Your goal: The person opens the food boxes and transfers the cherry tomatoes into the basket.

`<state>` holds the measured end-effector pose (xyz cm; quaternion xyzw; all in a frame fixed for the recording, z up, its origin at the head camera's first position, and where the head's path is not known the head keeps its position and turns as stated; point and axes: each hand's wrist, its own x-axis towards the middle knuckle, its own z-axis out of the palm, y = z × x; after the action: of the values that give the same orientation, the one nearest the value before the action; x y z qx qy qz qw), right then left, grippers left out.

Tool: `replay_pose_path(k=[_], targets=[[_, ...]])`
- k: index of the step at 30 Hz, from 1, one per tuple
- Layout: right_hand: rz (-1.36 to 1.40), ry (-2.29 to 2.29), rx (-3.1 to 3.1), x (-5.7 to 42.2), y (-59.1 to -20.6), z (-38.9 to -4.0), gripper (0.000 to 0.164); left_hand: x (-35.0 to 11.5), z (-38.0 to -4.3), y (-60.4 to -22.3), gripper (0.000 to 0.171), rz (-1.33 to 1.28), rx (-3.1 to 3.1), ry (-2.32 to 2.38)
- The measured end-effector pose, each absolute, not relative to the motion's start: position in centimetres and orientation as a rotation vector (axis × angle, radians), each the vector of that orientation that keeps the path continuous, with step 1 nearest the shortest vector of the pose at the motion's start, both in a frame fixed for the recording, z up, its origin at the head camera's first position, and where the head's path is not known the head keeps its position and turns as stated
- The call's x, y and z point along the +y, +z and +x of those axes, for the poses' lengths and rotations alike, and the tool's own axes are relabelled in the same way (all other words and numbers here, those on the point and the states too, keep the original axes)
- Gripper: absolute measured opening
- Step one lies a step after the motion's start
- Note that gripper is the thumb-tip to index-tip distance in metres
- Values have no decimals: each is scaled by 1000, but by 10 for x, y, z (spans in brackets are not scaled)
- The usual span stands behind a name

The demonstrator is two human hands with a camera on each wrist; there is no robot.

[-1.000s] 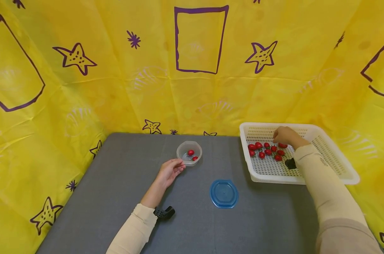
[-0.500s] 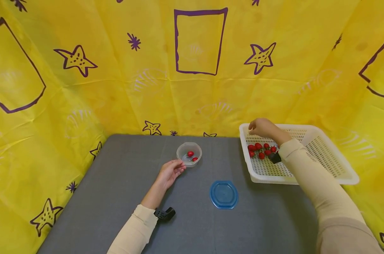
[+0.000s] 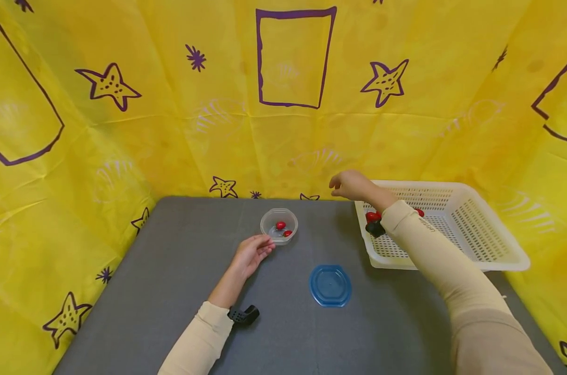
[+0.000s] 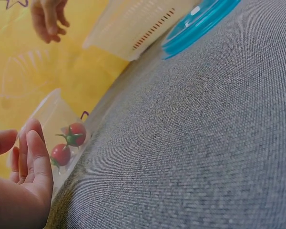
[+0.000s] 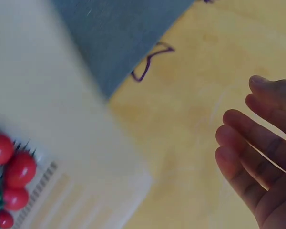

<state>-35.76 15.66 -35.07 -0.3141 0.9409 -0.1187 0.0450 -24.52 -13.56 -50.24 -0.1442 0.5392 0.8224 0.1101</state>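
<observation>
At the near edge of a clear plastic bowl [image 3: 275, 234] my left hand [image 3: 251, 255] rests with its fingertips right at the wall. Its thumb stands apart from the loosely bent fingers in the left wrist view. Two cherry tomatoes [image 4: 61, 154] with green stems lie in the bowl. My right hand [image 3: 353, 186] hangs in the air just left of a white slotted basket [image 3: 480, 229], fingers loosely curved. Nothing shows between those fingers in the right wrist view. Several more cherry tomatoes [image 5: 20, 169] lie in the basket, partly hidden by my right forearm in the head view.
A blue lid [image 3: 330, 286] lies flat on the grey tabletop [image 3: 288, 333], between bowl and basket and closer to me. Behind the table and along both sides hangs a yellow cloth [image 3: 292, 140] with purple drawings.
My right hand has moved left, from over the tomatoes in the basket to beyond its left rim. The left hand, the bowl with two tomatoes and the lid have stayed in place.
</observation>
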Motion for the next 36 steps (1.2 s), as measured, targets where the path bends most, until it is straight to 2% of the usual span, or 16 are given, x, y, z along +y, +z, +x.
replay_pose_path(k=[4, 11, 19, 28, 36], targets=[[-1029, -375, 2872, 140, -353, -356, 24, -135, -246, -502, 18, -431, 1585, 2410], [-1116, -389, 2865, 109, -365, -352, 22, -134, -246, -503, 12, -452, 1602, 2412], [-1134, -420, 2789, 74, -383, -345, 22, -135, -245, -501, 7, -442, 1591, 2415], [-1137, -422, 2757, 46, -400, -340, 22, -135, -245, -501, 13, -446, 1613, 2405], [-1166, -438, 2734, 27, -418, -334, 22, -135, -245, -501, 6, -420, 1582, 2416]])
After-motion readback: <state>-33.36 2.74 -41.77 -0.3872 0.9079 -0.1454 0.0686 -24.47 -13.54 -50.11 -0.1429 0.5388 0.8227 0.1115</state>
